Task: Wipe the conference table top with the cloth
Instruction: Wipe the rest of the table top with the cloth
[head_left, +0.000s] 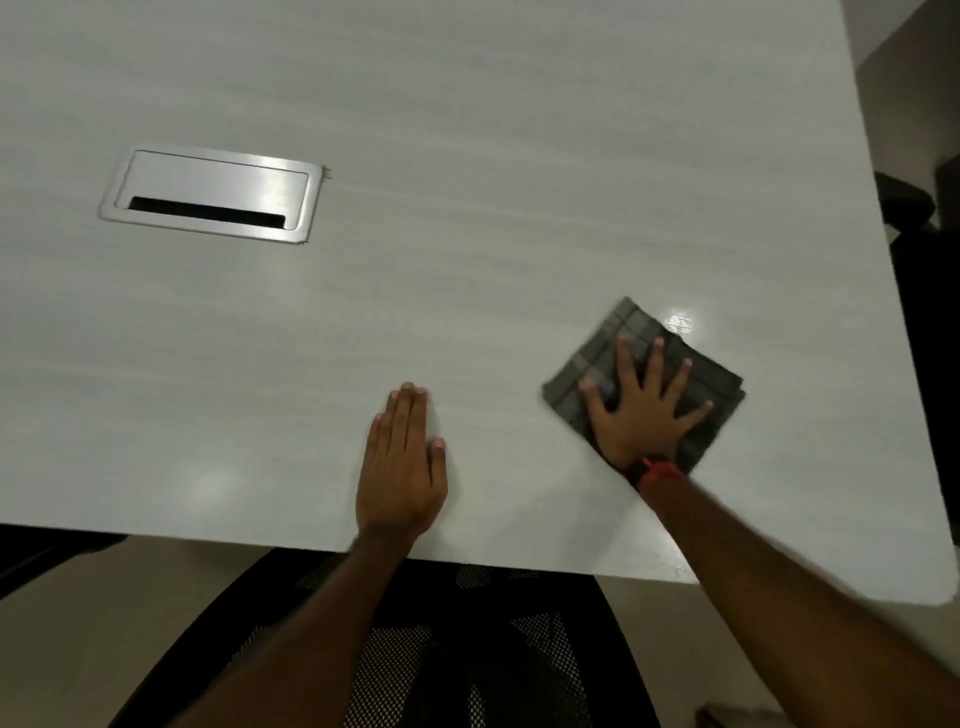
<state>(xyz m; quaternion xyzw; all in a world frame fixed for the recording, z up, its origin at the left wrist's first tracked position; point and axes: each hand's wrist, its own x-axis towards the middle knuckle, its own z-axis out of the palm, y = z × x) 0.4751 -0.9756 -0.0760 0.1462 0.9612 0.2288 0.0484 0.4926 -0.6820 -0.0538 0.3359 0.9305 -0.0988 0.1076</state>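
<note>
Two hands lie flat on the table top (467, 156): the right hand (641, 410), fingers spread, presses the folded cloth (618, 332) down near the table's right edge for wiping, while the left hand (402, 462), fingers together, seemingly braces beside it.

I can read no text, label, brand, number or sign anywhere here. The counter (467, 156) is plain and unmarked, the metal cable hatch (210, 195) set in it at far left carries no lettering, and the checked cloth (631, 332) shows no tag.
</note>
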